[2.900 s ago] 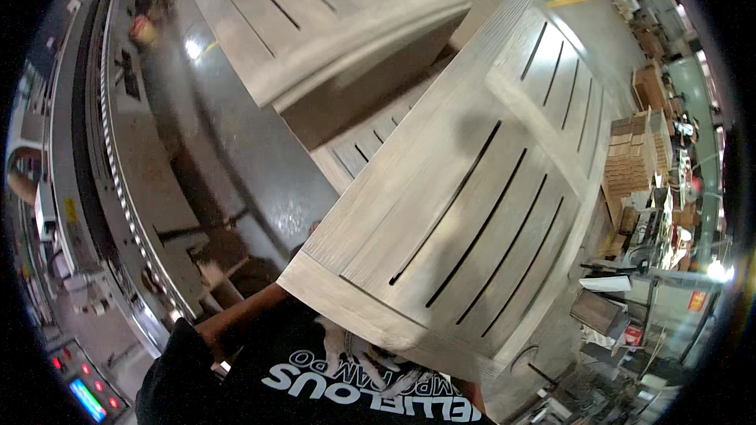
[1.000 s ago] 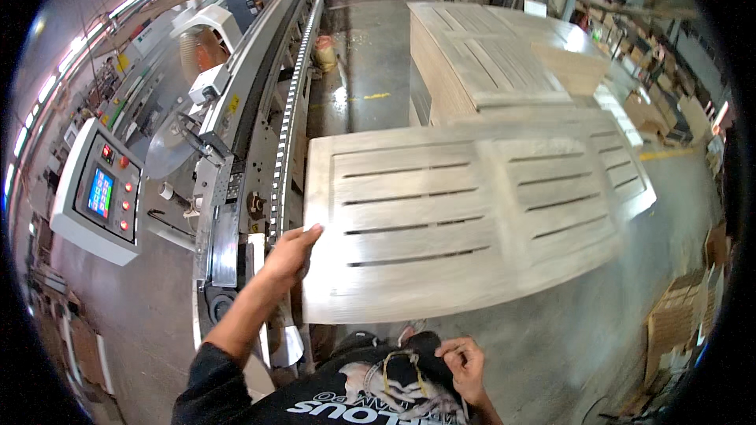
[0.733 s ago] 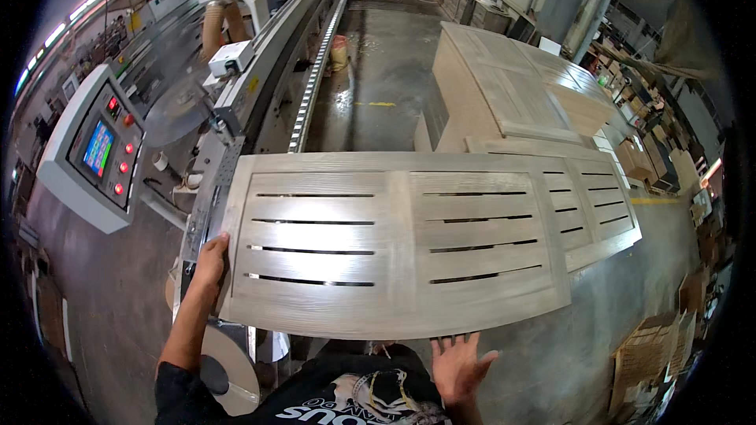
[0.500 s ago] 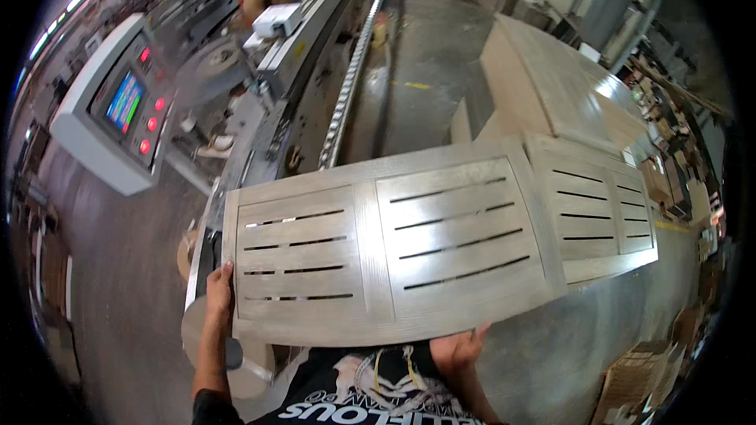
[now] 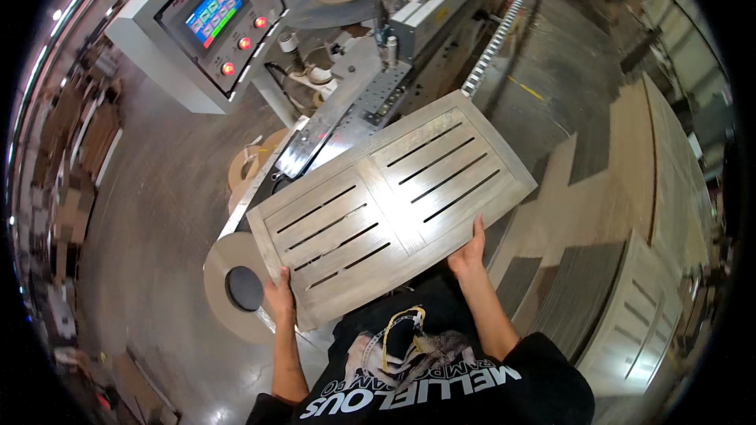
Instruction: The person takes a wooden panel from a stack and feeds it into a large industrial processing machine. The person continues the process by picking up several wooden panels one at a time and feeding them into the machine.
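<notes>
A pale grey-brown rectangular wooden panel (image 5: 391, 206), cut with two groups of long parallel slots, is held flat in the air before the person's chest, tilted so its far right corner points up toward the machine. The left hand (image 5: 279, 297) grips the panel's near left corner, fingers curled around the edge. The right hand (image 5: 469, 250) clasps the near long edge, right of its middle, thumb on top. The panel's far edge lies over the perforated metal infeed bed (image 5: 358, 106) of the grey machine with its lit control screen (image 5: 213, 12). A large reel of pale banding tape (image 5: 235, 287) lies on the concrete floor (image 5: 150, 212) just beside the left hand
</notes>
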A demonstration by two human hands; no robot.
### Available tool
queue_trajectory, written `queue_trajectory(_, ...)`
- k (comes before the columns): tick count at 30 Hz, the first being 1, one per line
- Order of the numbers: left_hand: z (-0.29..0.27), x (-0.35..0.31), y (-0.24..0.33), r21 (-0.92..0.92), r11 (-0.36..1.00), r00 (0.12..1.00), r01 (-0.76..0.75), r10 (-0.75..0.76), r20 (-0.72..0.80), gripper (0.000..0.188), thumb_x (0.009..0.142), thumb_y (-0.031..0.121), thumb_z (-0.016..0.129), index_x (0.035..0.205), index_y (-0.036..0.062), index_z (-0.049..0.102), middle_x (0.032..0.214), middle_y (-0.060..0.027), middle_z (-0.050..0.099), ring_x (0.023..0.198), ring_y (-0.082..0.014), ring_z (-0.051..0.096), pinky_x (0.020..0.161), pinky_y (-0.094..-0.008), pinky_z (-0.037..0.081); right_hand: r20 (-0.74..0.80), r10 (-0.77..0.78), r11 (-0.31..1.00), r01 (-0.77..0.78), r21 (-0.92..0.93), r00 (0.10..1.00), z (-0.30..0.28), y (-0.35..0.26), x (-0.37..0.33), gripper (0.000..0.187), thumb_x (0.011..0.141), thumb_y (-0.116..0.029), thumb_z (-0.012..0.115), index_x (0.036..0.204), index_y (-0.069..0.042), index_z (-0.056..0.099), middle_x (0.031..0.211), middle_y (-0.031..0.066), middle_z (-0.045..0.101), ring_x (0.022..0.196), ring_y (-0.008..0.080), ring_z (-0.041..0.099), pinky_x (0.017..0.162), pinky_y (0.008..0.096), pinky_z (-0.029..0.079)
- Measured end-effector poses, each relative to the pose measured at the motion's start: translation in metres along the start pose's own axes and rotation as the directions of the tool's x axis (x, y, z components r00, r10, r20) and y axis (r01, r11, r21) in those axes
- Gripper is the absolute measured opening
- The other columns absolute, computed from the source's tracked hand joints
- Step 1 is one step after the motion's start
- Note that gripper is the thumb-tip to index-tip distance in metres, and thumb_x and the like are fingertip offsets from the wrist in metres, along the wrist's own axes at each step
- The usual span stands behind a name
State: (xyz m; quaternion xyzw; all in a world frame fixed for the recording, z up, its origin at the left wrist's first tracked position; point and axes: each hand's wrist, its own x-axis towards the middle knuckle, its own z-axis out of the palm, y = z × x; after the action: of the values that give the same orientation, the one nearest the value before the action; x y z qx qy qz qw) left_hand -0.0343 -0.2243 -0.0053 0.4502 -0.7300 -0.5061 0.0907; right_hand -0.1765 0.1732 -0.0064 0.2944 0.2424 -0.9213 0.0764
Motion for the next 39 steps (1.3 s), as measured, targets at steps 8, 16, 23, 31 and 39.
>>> queue_trajectory(8, 0.040, -0.039, -0.098, -0.028, 0.998, 0.951, 0.062, -0.067, -0.301, 0.066, 0.090, 0.040, 0.071, 0.124, -0.0140, 0.053, 0.118, -0.0225, 0.063, 0.103, -0.0269, 0.059, 0.095, -0.0372, 0.045, -0.149, 0.381, 0.894, -0.405, -0.191, 0.913, 0.018, -0.007, 0.101, 0.071, 0.092, -0.061, 0.054, 0.142, -0.012, 0.045, 0.144, 0.0085, 0.049, 0.131, 0.0316, 0.046, 0.111, 0.0503, 0.034)
queue_trajectory(16, 0.076, -0.056, -0.054, 0.039, 0.980, 0.869, 0.195, -0.155, -0.469, 0.076, 0.090, 0.047, 0.068, 0.128, -0.0157, 0.050, 0.122, -0.0266, 0.060, 0.108, -0.0287, 0.058, 0.097, -0.0384, 0.045, -0.276, 0.512, 0.778, -0.575, -0.253, 0.813, 0.063, -0.009, 0.162, 0.081, 0.091, -0.067, 0.051, 0.145, -0.007, 0.041, 0.145, 0.0101, 0.047, 0.126, 0.0299, 0.048, 0.108, 0.0450, 0.037)
queue_trajectory(23, 0.069, -0.038, -0.054, -0.013, 0.912, 0.832, 0.410, -0.379, -0.404, 0.085, 0.087, 0.056, 0.068, 0.127, -0.0165, 0.048, 0.123, -0.0297, 0.058, 0.109, -0.0331, 0.058, 0.098, -0.0396, 0.045, -0.299, 0.477, 0.774, -0.556, -0.302, 0.827, 0.089, -0.012, 0.165, 0.084, 0.093, -0.068, 0.045, 0.147, -0.004, 0.037, 0.145, 0.0132, 0.046, 0.128, 0.0331, 0.046, 0.110, 0.0485, 0.035)
queue_trajectory(31, 0.106, -0.026, -0.043, -0.078, 0.934, 0.863, 0.349, -0.353, -0.360, 0.078, 0.088, 0.056, 0.066, 0.126, -0.0104, 0.054, 0.116, -0.0238, 0.064, 0.105, -0.0315, 0.062, 0.095, -0.0395, 0.047, -0.385, 0.386, 0.783, -0.518, -0.344, 0.838, 0.074, -0.038, 0.225, 0.080, 0.095, -0.067, 0.041, 0.145, -0.005, 0.040, 0.147, 0.0115, 0.045, 0.129, 0.0329, 0.046, 0.110, 0.0493, 0.035)
queue_trajectory(39, 0.181, -0.011, 0.013, 0.074, 0.933, 0.881, 0.352, -0.303, -0.365, 0.073, 0.089, 0.055, 0.064, 0.124, -0.0081, 0.056, 0.114, -0.0286, 0.065, 0.108, -0.0395, 0.063, 0.093, -0.0436, 0.047, -0.314, 0.336, 0.809, -0.442, -0.387, 0.888, 0.093, -0.079, 0.281, 0.076, 0.096, -0.062, 0.045, 0.148, -0.008, 0.037, 0.149, 0.0105, 0.043, 0.131, 0.0334, 0.045, 0.109, 0.0529, 0.036)
